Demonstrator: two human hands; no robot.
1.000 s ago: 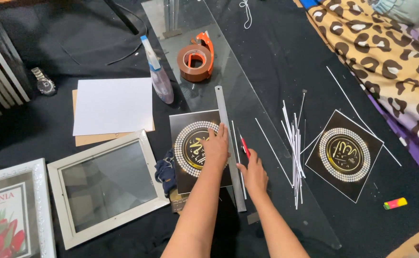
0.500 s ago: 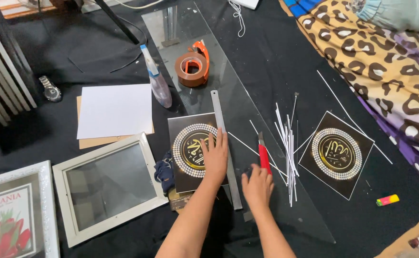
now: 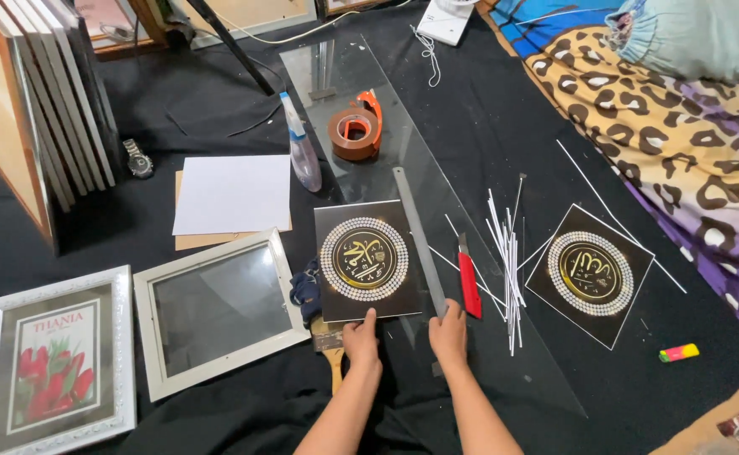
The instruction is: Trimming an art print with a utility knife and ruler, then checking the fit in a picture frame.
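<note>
**Two hands at the bottom edge of a black picture**

The left hand (image 3: pixel 361 341) lies flat and holds nothing. Its fingertips touch the bottom edge of a black square picture (image 3: pixel 366 261) with a gold and white circle on it. The right hand (image 3: pixel 448 330) is flat too, holding nothing, and rests by the lower end of a long metal ruler (image 3: pixel 419 240) (the ruler runs along the picture's right side). Just right of this hand lies a red cutter knife (image 3: pixel 469 282), and no hand touches it.

The picture, the ruler and the knife all lie on a clear glass sheet (image 3: pixel 403 126) on a black cloth. A paintbrush (image 3: pixel 329 341) pokes out beside the left hand. A bunch of thin white sticks (image 3: pixel 508 261) lies past the knife, then a second black picture (image 3: pixel 590 274). To the left lie an empty white frame (image 3: pixel 218 307) and white paper (image 3: pixel 233 194). Farther up are a spray bottle (image 3: pixel 300 143) and a brown tape roll (image 3: pixel 354 135).
</note>
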